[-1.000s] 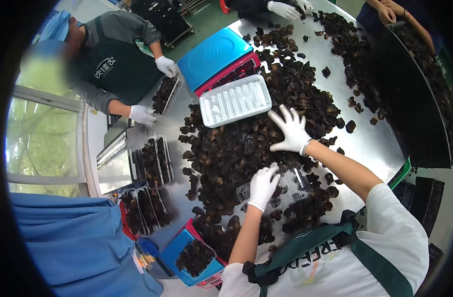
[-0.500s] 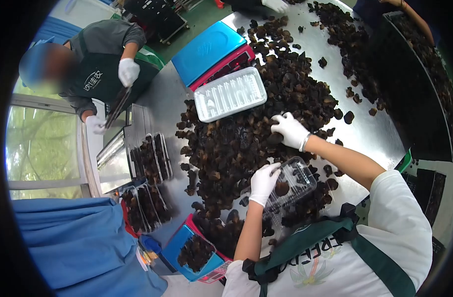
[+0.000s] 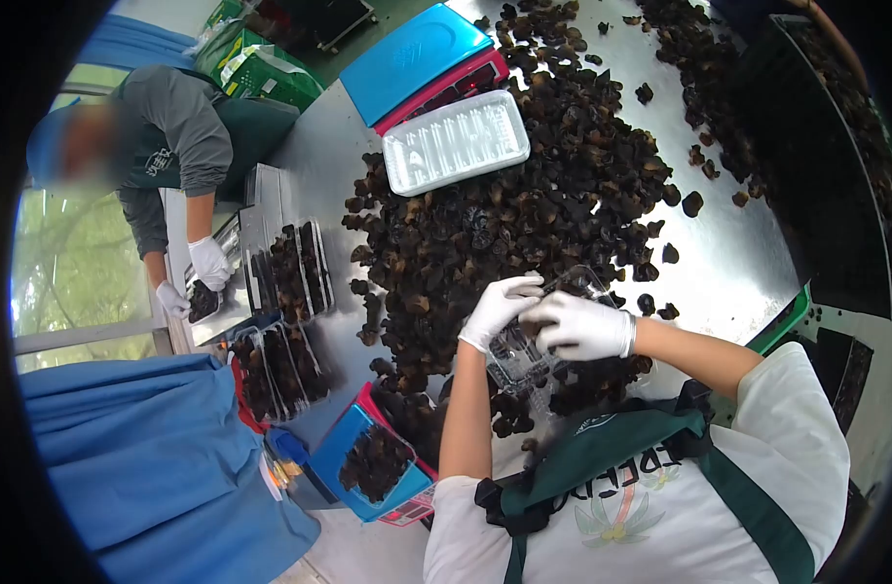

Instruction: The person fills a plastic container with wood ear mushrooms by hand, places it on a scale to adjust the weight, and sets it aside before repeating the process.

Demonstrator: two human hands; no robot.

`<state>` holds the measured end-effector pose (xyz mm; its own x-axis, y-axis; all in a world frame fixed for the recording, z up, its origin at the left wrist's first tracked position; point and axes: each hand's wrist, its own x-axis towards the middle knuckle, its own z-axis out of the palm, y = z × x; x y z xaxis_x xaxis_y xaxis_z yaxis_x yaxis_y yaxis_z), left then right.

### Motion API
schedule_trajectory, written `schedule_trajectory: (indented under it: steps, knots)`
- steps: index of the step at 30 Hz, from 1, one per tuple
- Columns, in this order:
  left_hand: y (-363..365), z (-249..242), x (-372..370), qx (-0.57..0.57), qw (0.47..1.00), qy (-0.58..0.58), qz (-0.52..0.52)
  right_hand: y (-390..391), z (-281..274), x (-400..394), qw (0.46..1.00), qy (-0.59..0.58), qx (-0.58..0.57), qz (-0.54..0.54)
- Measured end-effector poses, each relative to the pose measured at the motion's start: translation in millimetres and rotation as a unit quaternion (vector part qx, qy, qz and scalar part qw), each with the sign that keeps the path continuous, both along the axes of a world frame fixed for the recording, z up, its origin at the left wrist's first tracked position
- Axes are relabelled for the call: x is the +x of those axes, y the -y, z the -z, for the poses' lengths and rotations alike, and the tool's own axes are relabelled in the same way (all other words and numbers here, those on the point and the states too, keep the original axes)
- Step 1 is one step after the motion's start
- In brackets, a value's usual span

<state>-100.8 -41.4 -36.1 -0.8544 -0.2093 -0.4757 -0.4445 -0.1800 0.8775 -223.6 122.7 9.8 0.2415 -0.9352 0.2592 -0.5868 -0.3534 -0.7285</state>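
The clear plastic tray (image 3: 517, 367) lay directly in front of you, at the centre of this clock face, low over the near edge of a broad pile of dark, curled pieces (image 3: 475, 234). Some dark pieces showed through its walls; whether they were in it or under it could not be told.

Your gloved left hand (image 3: 500, 310) was at the tray's 10 o'clock, fingers bent and pointing inward; its grip on the rim was hidden. Your gloved right hand (image 3: 584, 326) reached in from 3 o'clock, fingers curled down over the tray, and you could not tell whether they pinched a piece. The step in hand appeared to be working pieces at the tray with both hands together. The next move seemed to call for a steadying left hand and light right fingers, since the thin plastic could flex or tip.

Most of the pile spread towards 11 o'clock, where a white tray (image 3: 456, 143) sat just beside a blue-topped scale (image 3: 417, 63). Between 7 and 8 o'clock, a second scale (image 3: 407, 484) bore a heap of dark pieces. Filled trays (image 3: 282, 375) stood at 9 o'clock. Farther off, at 10, a co-worker (image 3: 188, 136) in gloves bent over a small loaded tray (image 3: 204, 302).
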Motion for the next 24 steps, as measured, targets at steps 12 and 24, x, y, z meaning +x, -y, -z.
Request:
schedule_trajectory:
  steps: [12, 24]
  knots:
    - [4.9, -13.2, 19.5, -0.011, 0.988, 0.007, -0.153, 22.7, 12.8, -55.8, 0.993, -0.052, -0.017, 0.105]
    - [-45.2, -20.5, 129.2, -0.175, 0.899, 0.059, -0.398, 84.6, 50.1, -50.6, 0.971, -0.076, 0.052, 0.219]
